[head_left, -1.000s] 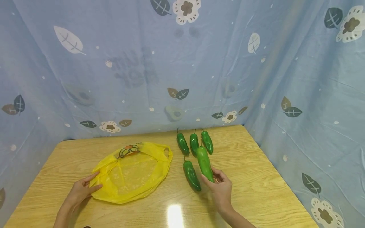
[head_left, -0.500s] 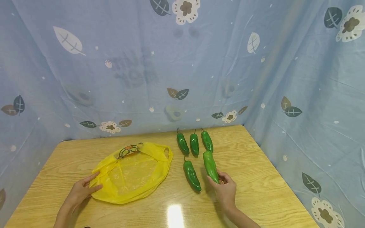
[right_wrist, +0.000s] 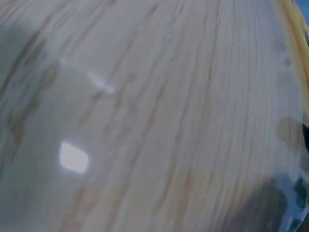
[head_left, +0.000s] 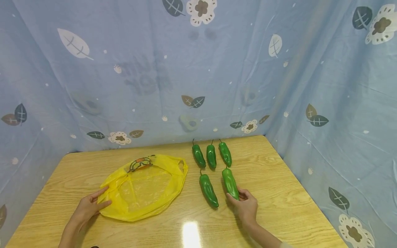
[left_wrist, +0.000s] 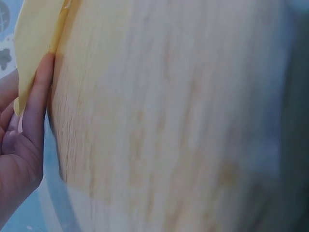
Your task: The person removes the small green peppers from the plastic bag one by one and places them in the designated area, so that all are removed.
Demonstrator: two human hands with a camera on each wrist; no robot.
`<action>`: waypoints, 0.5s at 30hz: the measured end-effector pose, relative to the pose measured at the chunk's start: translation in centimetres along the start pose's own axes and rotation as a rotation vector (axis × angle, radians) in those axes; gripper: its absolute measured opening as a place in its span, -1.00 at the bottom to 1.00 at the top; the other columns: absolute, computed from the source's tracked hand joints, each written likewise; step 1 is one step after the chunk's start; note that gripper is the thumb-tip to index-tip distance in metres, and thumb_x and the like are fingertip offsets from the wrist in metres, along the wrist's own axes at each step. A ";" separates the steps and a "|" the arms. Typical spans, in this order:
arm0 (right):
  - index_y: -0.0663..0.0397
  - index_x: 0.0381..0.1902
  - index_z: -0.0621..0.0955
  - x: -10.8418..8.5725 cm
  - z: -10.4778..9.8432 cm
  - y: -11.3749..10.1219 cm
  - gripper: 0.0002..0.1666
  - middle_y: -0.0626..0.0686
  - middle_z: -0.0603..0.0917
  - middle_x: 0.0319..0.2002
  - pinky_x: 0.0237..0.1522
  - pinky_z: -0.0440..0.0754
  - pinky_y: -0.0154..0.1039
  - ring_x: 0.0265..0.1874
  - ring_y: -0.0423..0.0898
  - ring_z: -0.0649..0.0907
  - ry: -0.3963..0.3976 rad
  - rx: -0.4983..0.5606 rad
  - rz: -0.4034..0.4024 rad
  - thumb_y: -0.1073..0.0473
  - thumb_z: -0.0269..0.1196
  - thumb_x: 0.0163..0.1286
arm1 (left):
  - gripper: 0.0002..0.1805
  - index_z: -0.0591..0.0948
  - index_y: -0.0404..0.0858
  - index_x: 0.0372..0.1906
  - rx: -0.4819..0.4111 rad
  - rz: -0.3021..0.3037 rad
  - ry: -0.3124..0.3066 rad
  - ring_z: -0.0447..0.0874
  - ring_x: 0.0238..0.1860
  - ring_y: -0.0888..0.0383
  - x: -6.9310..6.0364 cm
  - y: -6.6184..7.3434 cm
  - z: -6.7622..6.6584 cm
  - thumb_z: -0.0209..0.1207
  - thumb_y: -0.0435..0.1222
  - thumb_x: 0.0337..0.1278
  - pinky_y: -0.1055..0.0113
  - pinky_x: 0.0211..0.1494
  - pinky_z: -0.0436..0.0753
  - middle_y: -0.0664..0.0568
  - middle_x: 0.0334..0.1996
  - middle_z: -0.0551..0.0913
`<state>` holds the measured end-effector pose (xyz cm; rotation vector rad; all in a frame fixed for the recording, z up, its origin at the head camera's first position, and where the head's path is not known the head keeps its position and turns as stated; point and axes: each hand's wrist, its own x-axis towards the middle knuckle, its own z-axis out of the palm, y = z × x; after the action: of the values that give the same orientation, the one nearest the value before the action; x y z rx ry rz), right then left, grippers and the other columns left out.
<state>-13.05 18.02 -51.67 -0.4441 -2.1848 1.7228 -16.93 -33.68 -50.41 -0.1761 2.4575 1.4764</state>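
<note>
My left hand [head_left: 86, 208] pinches the left edge of a yellow plastic bag [head_left: 119, 206], which lies spread with its mouth open on the left half of the table. In the left wrist view the bag's edge [left_wrist: 36, 41] passes between the thumb and fingers. My right hand [head_left: 246, 206] grips the near end of a green chili pepper [head_left: 230, 182], its stem pointing away. It lies at or just above the tabletop. Left of it rests a darker green pepper [head_left: 209, 190]. Neither the right hand nor its pepper shows clearly in the right wrist view.
Three more green peppers, a left one [head_left: 199, 156], a middle one [head_left: 211, 157] and a right one [head_left: 225, 154], lie in a row near the back edge. A blue patterned curtain [head_left: 149, 75] hangs behind and beside the wooden table [head_left: 273, 179].
The right hand has moved a little right and lowered the pepper, which has come away from the back row into the front one beside the other pepper. The left hand and bag stay put.
</note>
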 end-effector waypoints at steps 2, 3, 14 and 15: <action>0.48 -0.03 0.57 0.1 0.4 0.1 -0.40 0.31 0.63 -0.15 -0.25 0.62 -0.46 -0.24 0.03 0.66 -0.011 -0.015 -0.004 0.33 0.52 -0.03 | -0.12 0.08 -0.31 0.46 -0.002 -0.008 0.003 0.03 -0.69 0.32 0.0 0.0 0.0 0.27 -0.14 0.18 0.45 -0.54 0.34 0.20 -0.68 0.02; 0.48 -0.04 0.57 0.1 0.6 0.1 -0.41 0.31 0.63 -0.15 -0.24 0.62 -0.44 -0.22 0.06 0.66 -0.017 -0.021 -0.002 0.33 0.51 -0.03 | -0.12 0.08 -0.32 0.46 -0.004 -0.010 0.005 0.03 -0.68 0.32 0.0 0.0 -0.1 0.28 -0.13 0.17 0.45 -0.54 0.35 0.20 -0.68 0.02; 0.45 -0.12 0.60 0.1 1.8 0.3 -0.47 0.27 0.66 -0.21 -0.27 0.66 -0.33 -0.24 0.10 0.67 -0.014 -0.167 -0.038 0.31 0.53 -0.04 | -0.16 0.10 -0.34 0.46 -0.030 0.025 0.002 0.02 -0.75 0.32 -0.1 0.1 0.0 0.26 -0.18 0.20 0.46 -0.58 0.35 0.22 -0.76 0.02; 0.44 -0.12 0.60 0.1 1.9 0.2 -0.47 0.26 0.66 -0.22 -0.28 0.66 -0.33 -0.26 0.08 0.67 -0.019 -0.175 -0.039 0.31 0.53 -0.05 | -0.16 0.10 -0.33 0.46 -0.026 0.024 0.005 0.02 -0.75 0.32 -0.1 0.1 0.0 0.26 -0.18 0.20 0.46 -0.58 0.35 0.22 -0.76 0.03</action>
<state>-13.99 16.48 -52.31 -0.4254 -2.3516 1.5285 -16.83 -33.59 -50.25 -0.1553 2.4536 1.5199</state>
